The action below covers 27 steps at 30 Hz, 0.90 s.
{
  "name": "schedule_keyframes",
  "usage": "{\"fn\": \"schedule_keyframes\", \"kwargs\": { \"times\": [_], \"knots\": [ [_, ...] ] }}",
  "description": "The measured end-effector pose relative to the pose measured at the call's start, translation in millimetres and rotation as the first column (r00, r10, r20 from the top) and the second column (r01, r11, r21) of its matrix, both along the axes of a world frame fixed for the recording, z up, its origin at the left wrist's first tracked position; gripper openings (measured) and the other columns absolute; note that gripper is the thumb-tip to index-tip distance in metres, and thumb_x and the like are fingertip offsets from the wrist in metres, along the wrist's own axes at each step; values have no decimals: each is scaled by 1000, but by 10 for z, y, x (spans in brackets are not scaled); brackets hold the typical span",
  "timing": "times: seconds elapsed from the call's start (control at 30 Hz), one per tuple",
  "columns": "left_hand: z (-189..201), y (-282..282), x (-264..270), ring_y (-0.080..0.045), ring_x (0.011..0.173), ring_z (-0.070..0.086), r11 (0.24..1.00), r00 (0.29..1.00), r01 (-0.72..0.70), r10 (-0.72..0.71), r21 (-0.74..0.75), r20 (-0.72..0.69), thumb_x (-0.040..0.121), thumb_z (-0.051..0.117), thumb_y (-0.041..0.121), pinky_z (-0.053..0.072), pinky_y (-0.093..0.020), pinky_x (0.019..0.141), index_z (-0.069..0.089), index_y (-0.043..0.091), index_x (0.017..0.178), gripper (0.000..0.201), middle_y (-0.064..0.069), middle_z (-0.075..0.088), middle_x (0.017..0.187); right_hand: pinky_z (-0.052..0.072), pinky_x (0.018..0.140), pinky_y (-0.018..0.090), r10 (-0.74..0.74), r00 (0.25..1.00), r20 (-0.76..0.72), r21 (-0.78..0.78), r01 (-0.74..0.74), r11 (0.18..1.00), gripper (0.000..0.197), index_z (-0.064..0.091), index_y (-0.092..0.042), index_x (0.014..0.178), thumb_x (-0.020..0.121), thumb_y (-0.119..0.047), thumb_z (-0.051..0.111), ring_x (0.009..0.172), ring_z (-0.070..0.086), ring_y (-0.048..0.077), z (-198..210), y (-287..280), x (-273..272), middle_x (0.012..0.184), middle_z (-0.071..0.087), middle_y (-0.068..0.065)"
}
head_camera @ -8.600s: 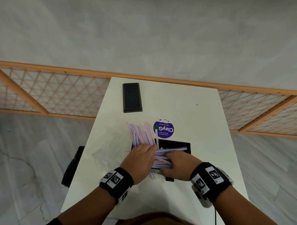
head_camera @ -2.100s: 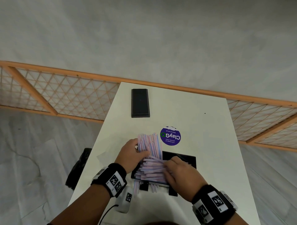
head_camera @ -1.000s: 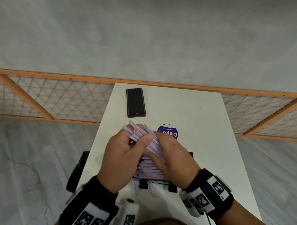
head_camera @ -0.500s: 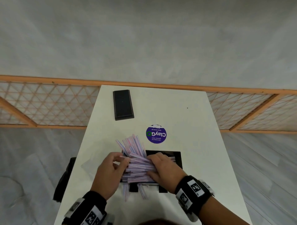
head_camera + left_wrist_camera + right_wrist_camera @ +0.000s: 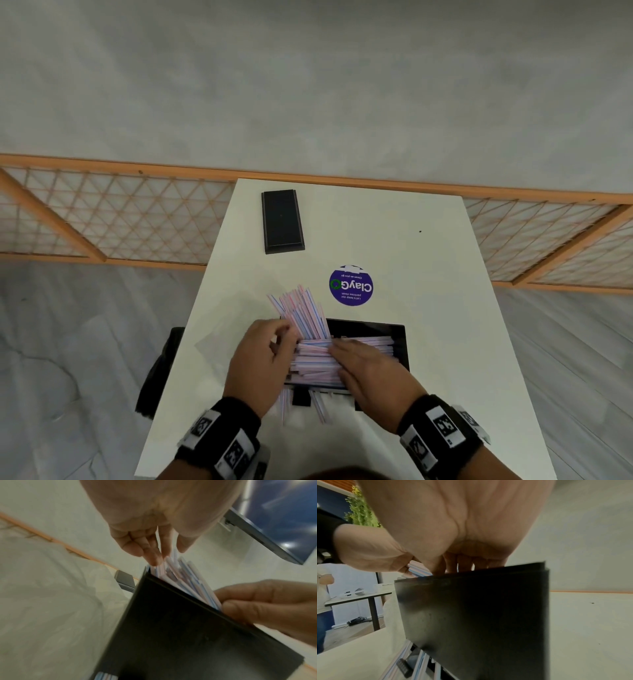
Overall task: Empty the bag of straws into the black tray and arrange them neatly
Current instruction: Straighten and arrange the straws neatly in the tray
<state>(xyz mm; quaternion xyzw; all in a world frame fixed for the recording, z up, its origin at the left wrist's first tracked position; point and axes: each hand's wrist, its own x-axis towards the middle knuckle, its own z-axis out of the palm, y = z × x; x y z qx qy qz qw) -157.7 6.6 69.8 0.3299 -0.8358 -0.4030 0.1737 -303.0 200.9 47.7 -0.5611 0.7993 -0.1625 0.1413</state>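
The black tray (image 5: 399,337) stands near the table's front edge with a layer of pink-and-blue striped straws (image 5: 315,363) lying crosswise in it. My right hand (image 5: 342,356) lies flat on that layer and presses it down. My left hand (image 5: 284,342) is at the tray's left end, fingers and thumb curled round the straw ends (image 5: 173,566). A second bunch of straws (image 5: 303,310) fans out behind the tray's left corner. A few straws (image 5: 320,409) stick out from under the tray's front. The tray wall (image 5: 471,615) hides most of the straws in the right wrist view.
The clear plastic bag (image 5: 222,329) lies flat on the white table (image 5: 445,342) to the left of the tray. A black flat slab (image 5: 282,221) sits at the far left, a round purple sticker (image 5: 351,286) behind the tray. A dark chair (image 5: 157,370) stands left of the table.
A second ago both hands held a bundle of straws raised above the tray. It now lies in the tray, with my right hand flattened on it and my left at its ends.
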Motion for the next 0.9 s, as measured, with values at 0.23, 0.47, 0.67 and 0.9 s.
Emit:
{"fn": "schedule_keyframes", "kwargs": {
  "times": [0.23,0.47,0.67,0.9],
  "knots": [
    [-203,-380,-234,-15,109,62,917,991,-47,-8,395,137,81,83,52,47,-30,87,65,27,129,58,8,61,127,39,109,24,-67,998,-15,-32,67,997,40,61,-24,135,97,-35,54,124,58,17,77,-18,31,140,58,-1],
    [-194,-341,-335,-2,73,67,934,996,87,-93,346,2,92,78,25,48,-19,71,72,20,72,21,10,72,74,51,91,26,-82,995,48,-94,87,992,32,60,-25,127,98,-36,53,104,56,13,143,-15,92,119,51,-8],
    [-161,-336,-354,8,88,68,905,997,76,-57,419,-58,97,71,26,51,-13,86,77,31,99,8,14,78,93,51,95,26,-97,993,72,-92,104,990,30,62,-25,125,97,-34,55,107,57,10,96,38,76,120,51,-10],
    [-108,-538,-274,-14,78,64,905,999,53,-47,423,-25,94,64,60,49,-24,77,75,14,84,49,4,70,87,51,93,22,-123,986,111,-90,133,987,31,61,-25,125,96,-34,55,110,57,7,176,56,34,127,49,-12]
  ]
}}
